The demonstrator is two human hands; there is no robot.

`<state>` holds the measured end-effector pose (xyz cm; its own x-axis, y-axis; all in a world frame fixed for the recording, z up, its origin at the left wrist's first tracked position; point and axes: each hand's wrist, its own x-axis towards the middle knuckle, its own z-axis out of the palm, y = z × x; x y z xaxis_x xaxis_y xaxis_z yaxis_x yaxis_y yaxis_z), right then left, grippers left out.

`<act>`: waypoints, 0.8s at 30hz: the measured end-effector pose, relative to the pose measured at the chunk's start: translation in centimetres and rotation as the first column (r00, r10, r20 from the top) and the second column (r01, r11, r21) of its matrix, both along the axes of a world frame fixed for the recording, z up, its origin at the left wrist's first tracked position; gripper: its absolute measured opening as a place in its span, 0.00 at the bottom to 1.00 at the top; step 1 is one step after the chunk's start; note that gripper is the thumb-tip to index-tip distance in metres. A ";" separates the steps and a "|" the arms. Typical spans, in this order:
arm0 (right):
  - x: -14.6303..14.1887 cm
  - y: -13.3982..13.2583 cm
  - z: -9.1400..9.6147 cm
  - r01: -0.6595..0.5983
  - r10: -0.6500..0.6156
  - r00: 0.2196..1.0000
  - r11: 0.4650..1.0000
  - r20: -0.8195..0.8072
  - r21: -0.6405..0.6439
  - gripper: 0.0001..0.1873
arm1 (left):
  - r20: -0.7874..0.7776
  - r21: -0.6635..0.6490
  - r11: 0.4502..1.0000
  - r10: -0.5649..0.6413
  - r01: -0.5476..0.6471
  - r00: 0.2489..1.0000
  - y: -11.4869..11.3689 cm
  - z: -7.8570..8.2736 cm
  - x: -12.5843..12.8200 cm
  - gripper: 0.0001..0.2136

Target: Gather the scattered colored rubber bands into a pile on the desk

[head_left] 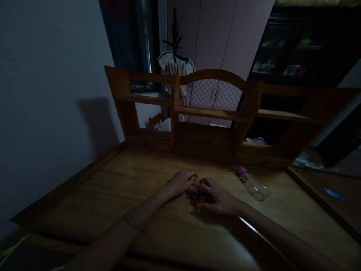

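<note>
A small pile of shiny, multicoloured pieces (195,199) lies on the wooden tabletop (135,177); in the dim light I cannot make out their kind. My right hand (219,197) curves around the pile's right side, fingers over the top and thumb at the near edge. Just left of it, my left hand (182,181) rests low on the table with its fingers stretched and bent toward the pile's far edge, holding nothing that I can see. Both hands' fingertips nearly meet. To the right, a clear bottle (254,187) with a pink cap (241,171) lies on its side.
A wooden shelf unit (203,141) closes off the table's far side. A pale wall (56,94) borders the left. At the right edge runs a raised wooden strip (318,207), with a blue flat item (334,194) beyond. A coat stand (175,34) with clothes stands behind.
</note>
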<state>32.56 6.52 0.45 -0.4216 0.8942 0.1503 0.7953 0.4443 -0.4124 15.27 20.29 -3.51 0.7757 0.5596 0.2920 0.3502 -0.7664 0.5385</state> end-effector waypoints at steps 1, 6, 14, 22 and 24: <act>-0.3 -0.2 0.2 -0.006 0.005 0.999 1.000 0.037 0.023 0.36 | -0.013 0.020 1.000 0.005 -0.005 1.000 0.2 -0.1 -0.1 0.14; -1.1 -0.8 0.4 -0.050 0.028 0.983 0.992 0.181 0.119 0.31 | -0.016 0.042 0.999 0.022 -0.022 1.000 0.8 -0.3 -0.3 0.15; -1.3 -0.4 -1.2 0.010 -0.052 0.968 0.985 0.244 0.171 0.19 | -0.045 0.060 0.998 -0.020 0.023 0.999 0.6 0.1 -0.6 0.13; -0.6 -0.2 -2.4 0.029 -0.097 0.935 0.980 0.341 0.199 0.14 | -0.058 0.043 0.999 -0.024 0.027 0.998 0.5 0.3 -0.7 0.13; -0.3 -0.4 -2.5 0.041 -0.115 0.926 0.978 0.360 0.206 0.15 | -0.057 0.037 0.999 -0.022 0.024 0.998 0.5 0.3 -0.7 0.13</act>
<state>32.25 6.11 -2.03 -0.4102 0.8961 0.1693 0.9095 0.4158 0.0026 14.54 20.79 -3.23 0.8041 0.5305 0.2682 0.3610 -0.7942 0.4887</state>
